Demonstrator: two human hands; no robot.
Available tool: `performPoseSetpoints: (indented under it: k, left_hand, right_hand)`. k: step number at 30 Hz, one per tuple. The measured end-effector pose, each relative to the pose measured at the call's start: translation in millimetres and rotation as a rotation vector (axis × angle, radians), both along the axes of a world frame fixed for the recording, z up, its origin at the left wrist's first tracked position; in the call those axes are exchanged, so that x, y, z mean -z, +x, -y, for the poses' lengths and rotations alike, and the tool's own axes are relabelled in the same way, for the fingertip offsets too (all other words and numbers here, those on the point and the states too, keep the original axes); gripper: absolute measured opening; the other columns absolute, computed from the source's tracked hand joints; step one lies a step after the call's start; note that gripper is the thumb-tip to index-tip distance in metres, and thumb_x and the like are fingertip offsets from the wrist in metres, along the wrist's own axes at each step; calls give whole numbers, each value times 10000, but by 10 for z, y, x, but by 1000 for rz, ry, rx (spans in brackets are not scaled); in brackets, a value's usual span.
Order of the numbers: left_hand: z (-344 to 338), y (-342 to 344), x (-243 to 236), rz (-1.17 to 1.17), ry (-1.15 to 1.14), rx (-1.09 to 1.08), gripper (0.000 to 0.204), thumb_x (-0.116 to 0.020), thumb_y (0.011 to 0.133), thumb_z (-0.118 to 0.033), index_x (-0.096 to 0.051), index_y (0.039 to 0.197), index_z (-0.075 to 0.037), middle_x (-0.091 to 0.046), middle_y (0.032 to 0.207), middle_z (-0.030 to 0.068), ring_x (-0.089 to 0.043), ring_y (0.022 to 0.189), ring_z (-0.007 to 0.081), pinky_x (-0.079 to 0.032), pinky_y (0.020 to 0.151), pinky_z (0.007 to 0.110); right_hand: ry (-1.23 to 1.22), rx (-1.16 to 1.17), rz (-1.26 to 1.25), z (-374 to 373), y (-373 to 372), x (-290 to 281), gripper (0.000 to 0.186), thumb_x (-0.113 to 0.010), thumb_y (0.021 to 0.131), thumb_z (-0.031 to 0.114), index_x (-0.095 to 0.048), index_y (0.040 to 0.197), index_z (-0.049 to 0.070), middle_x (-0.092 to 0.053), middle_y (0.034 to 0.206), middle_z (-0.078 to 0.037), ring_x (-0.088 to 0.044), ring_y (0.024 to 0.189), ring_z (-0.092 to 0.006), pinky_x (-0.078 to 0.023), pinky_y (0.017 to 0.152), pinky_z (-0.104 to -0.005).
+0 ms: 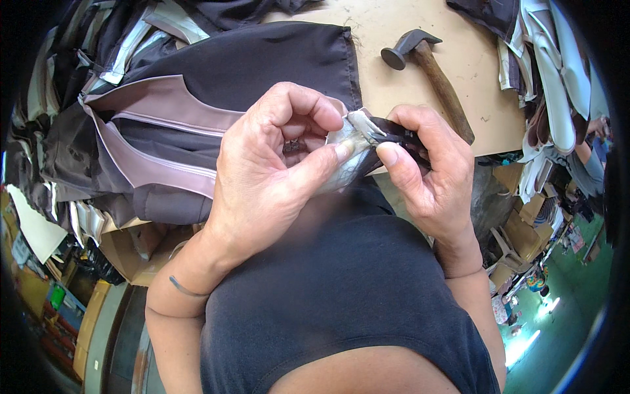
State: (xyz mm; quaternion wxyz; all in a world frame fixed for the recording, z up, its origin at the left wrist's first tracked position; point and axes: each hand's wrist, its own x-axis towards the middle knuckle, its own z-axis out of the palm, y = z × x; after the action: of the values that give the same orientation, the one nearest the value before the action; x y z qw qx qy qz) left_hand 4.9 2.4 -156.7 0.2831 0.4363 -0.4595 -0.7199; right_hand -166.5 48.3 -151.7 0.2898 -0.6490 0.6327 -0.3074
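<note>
Above my lap, my left hand (pixel 272 164) is closed, its thumb and forefinger pinching the whitish backing (pixel 357 146) at the edge of a sewn piece. My right hand (pixel 430 167) is closed close beside it, thumb and bent forefinger gripping a dark bunched part (pixel 392 131) of the same edge. A small pale fold stands up between the two thumbs. The rest of the dark fabric piece (pixel 275 56) lies on the table to the left. Mauve leather-like trim (pixel 147 105) with pale edges runs along it. My left palm hides part of it.
A hammer (pixel 440 79) with a wooden handle lies on the tan tabletop (pixel 485 118), beyond my right hand. Stacked dark and pale pieces (pixel 157 26) crowd the far left. More pale pieces (pixel 558 72) hang at the right. Cardboard boxes (pixel 525 233) stand below, and a person's arm (pixel 584 152) shows at far right.
</note>
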Motion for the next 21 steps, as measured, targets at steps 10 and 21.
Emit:
performPoseSetpoints:
  k: [10,21]
  left_hand:
    - [12,0,-7,30,-37,88,228,-641,746,-1,-489,916,-17,-560,844,47,-546,761,59,-465,700,175]
    - [-33,30,12,-24,0,-42,231,-644,733,12,-491,902,-30,-566,829,40,-534,738,51,-443,679,166]
  right_hand:
    - [-42,4,-8,43,48,41,193,-628,751,178,-575,843,17,-572,723,-114,-579,624,-256,-453,543,-308]
    - [274,74,568,-26,-106,56,205,-580,823,155,-539,897,-32,-543,725,-35,-501,681,-68,-406,607,-201]
